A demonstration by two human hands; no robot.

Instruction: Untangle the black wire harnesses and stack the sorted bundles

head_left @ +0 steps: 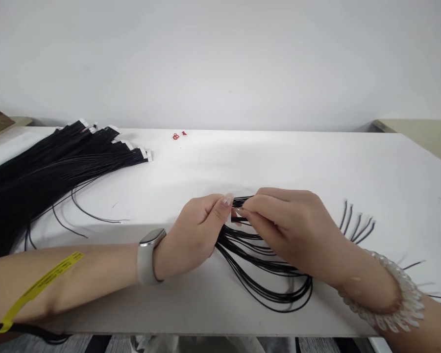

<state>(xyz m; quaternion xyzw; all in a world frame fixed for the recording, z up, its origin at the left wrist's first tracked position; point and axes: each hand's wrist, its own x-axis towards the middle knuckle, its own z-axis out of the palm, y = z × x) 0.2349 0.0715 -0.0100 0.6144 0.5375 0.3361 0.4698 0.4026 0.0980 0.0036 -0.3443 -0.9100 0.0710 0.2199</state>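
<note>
My left hand [200, 223] is closed around a bundle of thin black wires [281, 296], with its thumb on top near the wire ends. The wires loop out to the right and curve back beneath my right hand [297, 225]. That hand is closed in a pinch, its fingertips meeting the left thumb and fingers at a few wires held straight. A small pale piece shows between the fingertips; its kind is too hidden to make out. Loose stripped wire ends [358, 228] stick out beyond the right wrist.
A large pile of black wires [40, 171] with white connectors [147, 155] lies on the left of the white table [279, 162]. Small red bits [175, 137] lie near the back edge. A yellow label [44, 284] hangs across the left forearm.
</note>
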